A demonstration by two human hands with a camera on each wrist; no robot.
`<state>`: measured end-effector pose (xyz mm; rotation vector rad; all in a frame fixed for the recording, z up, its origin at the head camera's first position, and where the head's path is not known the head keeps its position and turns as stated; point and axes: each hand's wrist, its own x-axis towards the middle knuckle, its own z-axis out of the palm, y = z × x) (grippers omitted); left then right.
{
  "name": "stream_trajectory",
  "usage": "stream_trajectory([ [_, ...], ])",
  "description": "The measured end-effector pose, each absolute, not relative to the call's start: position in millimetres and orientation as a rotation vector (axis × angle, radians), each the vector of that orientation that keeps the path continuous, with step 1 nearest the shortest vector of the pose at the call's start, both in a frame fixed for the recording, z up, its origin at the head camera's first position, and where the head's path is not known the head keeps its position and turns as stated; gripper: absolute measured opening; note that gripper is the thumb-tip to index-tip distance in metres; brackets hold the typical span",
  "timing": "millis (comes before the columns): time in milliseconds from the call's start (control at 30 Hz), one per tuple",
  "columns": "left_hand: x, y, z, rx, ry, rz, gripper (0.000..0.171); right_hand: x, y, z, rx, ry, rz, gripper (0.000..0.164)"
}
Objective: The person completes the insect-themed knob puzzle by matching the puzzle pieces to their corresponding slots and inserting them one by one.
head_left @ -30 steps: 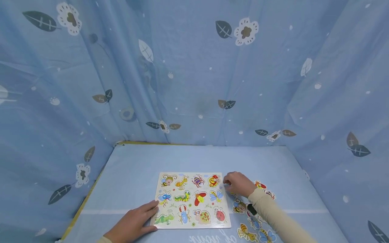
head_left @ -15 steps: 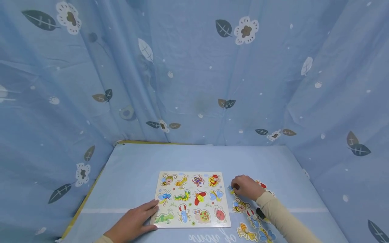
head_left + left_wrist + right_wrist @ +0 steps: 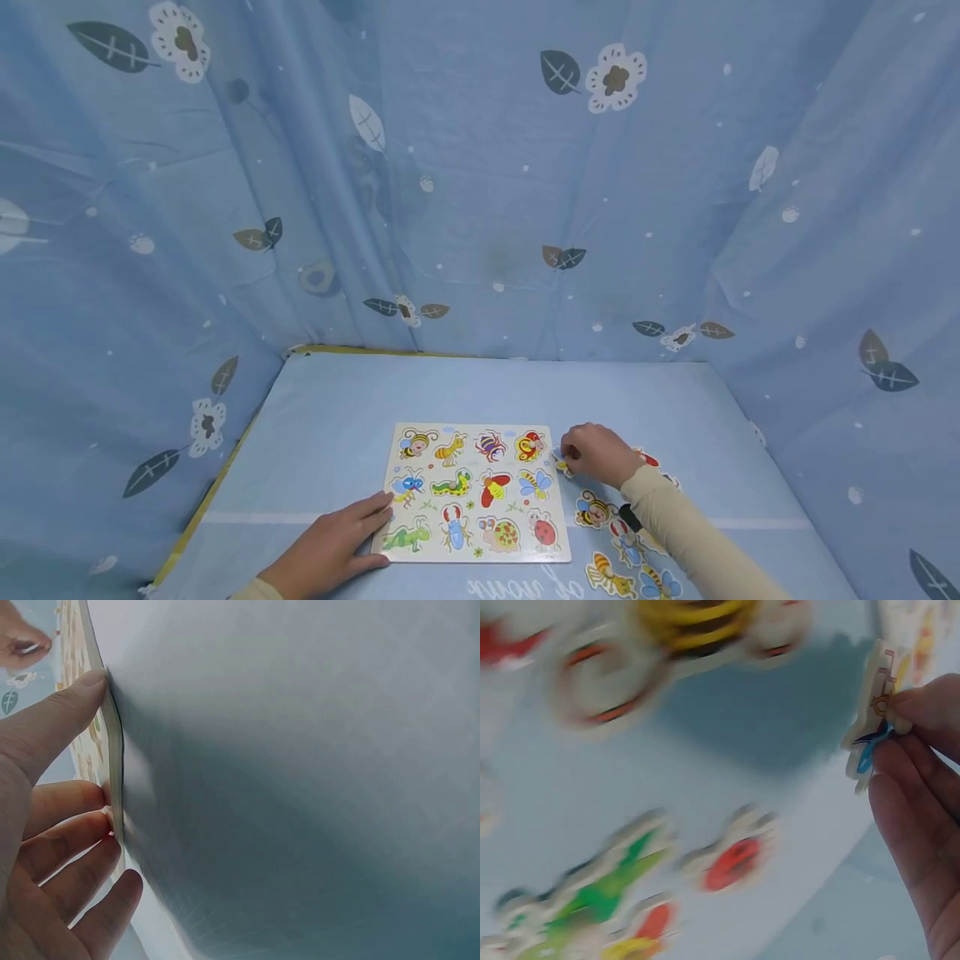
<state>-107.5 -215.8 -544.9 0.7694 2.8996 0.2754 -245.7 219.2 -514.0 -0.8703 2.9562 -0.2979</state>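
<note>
My left hand [image 3: 327,546] rests at the left edge of a wooden insect puzzle board [image 3: 471,557]. In the left wrist view its thumb and fingertips [image 3: 94,681] touch the board's side, the fingers fairly straight. To the right of the board, my right hand [image 3: 600,454] pinches a blue-and-yellow insect puzzle piece [image 3: 876,712] between thumb and fingers. That piece is tipped on edge in the right wrist view, raised over the table. Printed insects in rows cover the board, among them a caterpillar [image 3: 452,483] and a ladybug [image 3: 543,528].
Loose puzzle pieces lie right of the board: a bee [image 3: 592,509], a blue beetle [image 3: 626,540], an orange insect [image 3: 609,575] and a dragonfly [image 3: 660,583]. A green piece [image 3: 604,896] and a ladybug piece [image 3: 733,864] show beneath the right wrist. A patterned curtain [image 3: 480,183] encloses the table.
My right hand drew back right from the board's upper right corner, then shifted slightly left again with the insect piece pinched in its fingers. The left hand and the board have stayed put.
</note>
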Motion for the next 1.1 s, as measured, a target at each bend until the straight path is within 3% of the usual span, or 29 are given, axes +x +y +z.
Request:
stream_trajectory([
  [300, -108.4, -219.0, -544.0, 0.795, 2.903, 0.3, 0.078, -249.3, 135.8, -501.0, -1.173, 2.895, -0.448, 0.009],
  [667, -108.6, -215.9, -542.3, 0.81, 2.876, 0.309, 0.076, -235.3, 20.9, -514.2, -1.583, 2.776, -0.21, 0.013],
  [1100, -111.5, -216.0, -539.0, 0.794, 2.877, 0.319, 0.073, -231.9, -16.6, -529.8, -1.535, 2.686, -0.213, 0.009],
])
